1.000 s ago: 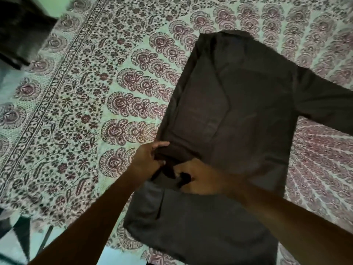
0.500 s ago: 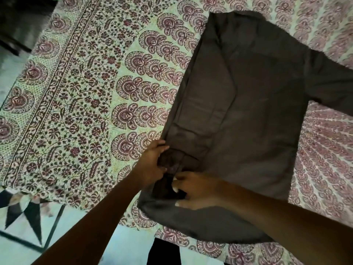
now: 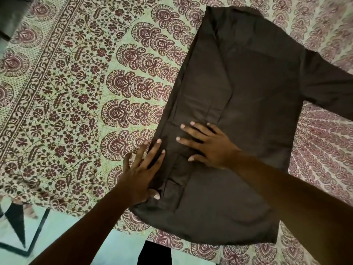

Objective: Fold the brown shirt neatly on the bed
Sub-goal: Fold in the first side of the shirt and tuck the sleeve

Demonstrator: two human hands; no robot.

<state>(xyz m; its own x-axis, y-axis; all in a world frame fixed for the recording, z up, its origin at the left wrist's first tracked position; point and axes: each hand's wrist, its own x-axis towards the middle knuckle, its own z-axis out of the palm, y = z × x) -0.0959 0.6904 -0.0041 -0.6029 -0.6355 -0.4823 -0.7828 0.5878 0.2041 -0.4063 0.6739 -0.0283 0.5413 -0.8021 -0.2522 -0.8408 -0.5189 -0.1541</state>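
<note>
The brown shirt (image 3: 254, 104) lies flat on the bed, its left side folded inward with the sleeve running down along that fold. The other sleeve (image 3: 328, 87) sticks out to the right, unfolded. My left hand (image 3: 142, 169) rests flat with fingers spread on the shirt's left edge, partly on the bedsheet. My right hand (image 3: 208, 144) presses palm-down with fingers spread on the folded sleeve near the shirt's lower middle. Neither hand grips cloth.
The bed is covered by a patterned green and maroon bedsheet (image 3: 66, 111). Its near edge runs along the bottom left, with pale tiled floor (image 3: 28, 236) below it. A dark object (image 3: 11, 20) sits at the upper left corner.
Both hands have let go of the sleeve cuff they were pinching and now lie flat and spread on the shirt. The view has shifted so the shirt sits higher and closer.
</note>
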